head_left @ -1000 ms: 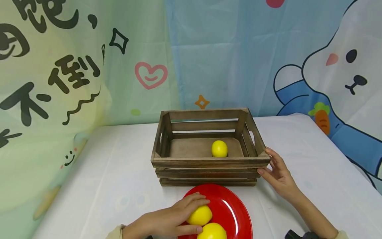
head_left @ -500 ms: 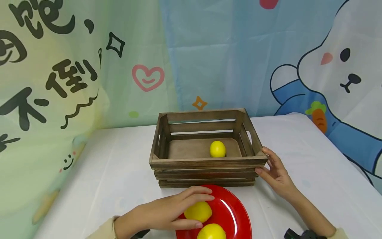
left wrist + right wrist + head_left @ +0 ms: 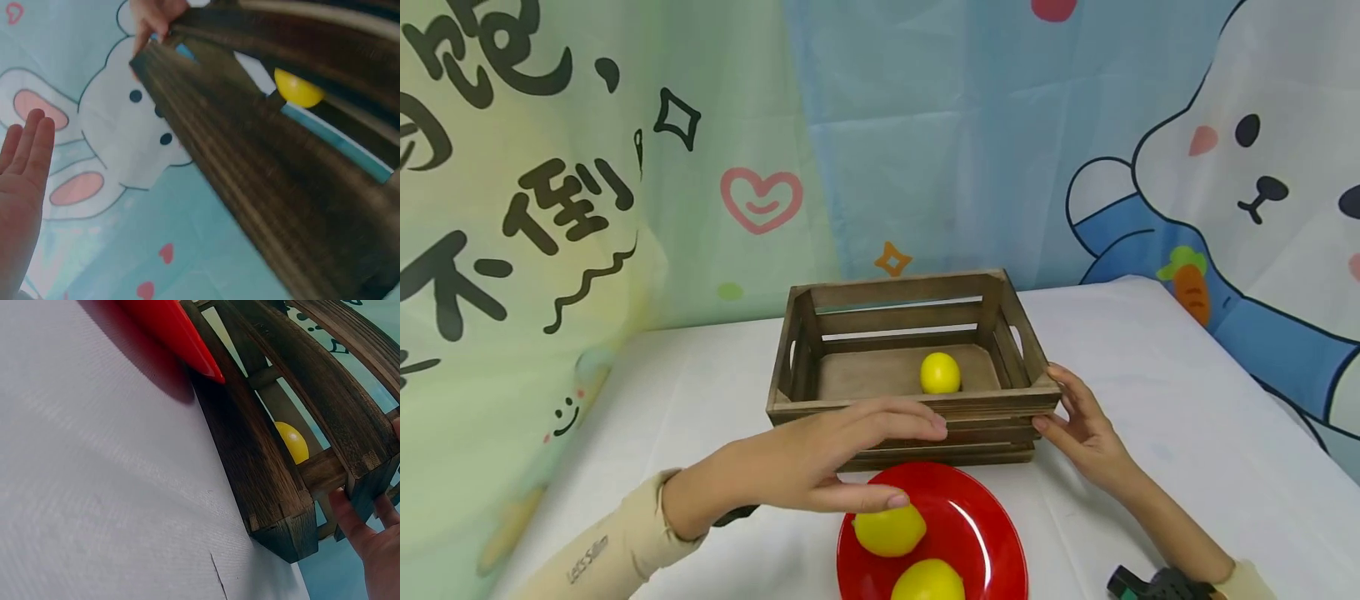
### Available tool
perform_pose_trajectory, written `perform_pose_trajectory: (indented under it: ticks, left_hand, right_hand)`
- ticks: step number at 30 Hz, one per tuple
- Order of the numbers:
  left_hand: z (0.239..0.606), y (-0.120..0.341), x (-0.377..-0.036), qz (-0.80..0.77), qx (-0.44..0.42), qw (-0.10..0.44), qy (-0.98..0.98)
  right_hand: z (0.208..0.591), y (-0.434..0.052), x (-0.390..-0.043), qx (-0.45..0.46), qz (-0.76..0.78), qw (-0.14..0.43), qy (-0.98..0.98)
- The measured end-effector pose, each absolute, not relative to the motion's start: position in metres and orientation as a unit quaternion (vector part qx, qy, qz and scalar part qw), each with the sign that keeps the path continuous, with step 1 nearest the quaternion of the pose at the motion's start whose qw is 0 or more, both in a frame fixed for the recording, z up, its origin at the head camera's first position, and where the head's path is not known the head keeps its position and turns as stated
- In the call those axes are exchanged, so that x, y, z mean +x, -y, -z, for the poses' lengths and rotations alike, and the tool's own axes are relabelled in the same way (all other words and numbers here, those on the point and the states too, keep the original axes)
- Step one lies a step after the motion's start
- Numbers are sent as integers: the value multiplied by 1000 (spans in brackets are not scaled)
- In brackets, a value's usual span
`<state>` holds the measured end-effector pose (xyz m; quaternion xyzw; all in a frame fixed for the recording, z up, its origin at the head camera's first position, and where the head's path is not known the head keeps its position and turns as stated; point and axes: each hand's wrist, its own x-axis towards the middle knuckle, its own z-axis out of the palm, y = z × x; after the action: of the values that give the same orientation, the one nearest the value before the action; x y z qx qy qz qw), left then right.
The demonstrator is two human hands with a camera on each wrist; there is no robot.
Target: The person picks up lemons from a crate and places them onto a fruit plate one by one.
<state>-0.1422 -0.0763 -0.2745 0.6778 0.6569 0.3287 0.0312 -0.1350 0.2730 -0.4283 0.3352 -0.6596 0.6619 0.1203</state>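
A slatted wooden crate (image 3: 1000, 406) stands on the white table with one yellow lemon (image 3: 940, 372) inside it, right of the middle. In front is a red plate (image 3: 992, 521) bearing two more lemons, the upper one (image 3: 890, 531) and the lower one (image 3: 928, 581). My left hand (image 3: 820, 457) hovers over the plate's far side, fingers straight and holding nothing; it overlaps the crate's front in the head view. The right hand (image 3: 1093, 446) grips the crate's front right corner, its thumb between the slats in the right wrist view.
A white cloth covers the table (image 3: 715, 400). Behind the crate hangs a printed curtain (image 3: 910, 150) with a cartoon rabbit. A black wrist device (image 3: 1161, 583) shows below the right forearm.
My left hand has risen off the upper lemon and moved forward toward the crate's front, leaving both lemons on the plate. The right hand keeps its hold on the crate's corner.
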Motion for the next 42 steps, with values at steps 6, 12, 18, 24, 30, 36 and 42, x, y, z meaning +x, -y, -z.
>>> perform_pose_trajectory:
  ticks: [6,12,18,24,30,36,42]
  left_hand:
    - [258,62,-162,-384,672,37,-632]
    - [241,45,-182,-432,667,14,-607]
    - [228,28,-207,-468,657,-27,-590]
    - [229,17,-232,-473,662,-55,-579]
    - [229,4,-254,-483,652,-67,-581]
    - [232,-18,-274,-476,645,-63,-594]
    - [248,-31,-289,-446,624,44,-640]
  right_hand:
    - [426,-273,-134,340,-664,119,656]
    - [423,-275,-133,334,-654,125,667]
    - [422,-278,-134,348,-656,125,658]
    - [424,-274,-133,354,-654,131,655]
    - [428,-271,-130,349,-652,138,658]
    - [426,-271,-129,354,-653,143,654]
    - [424,-269,-131,362,-659,142,644]
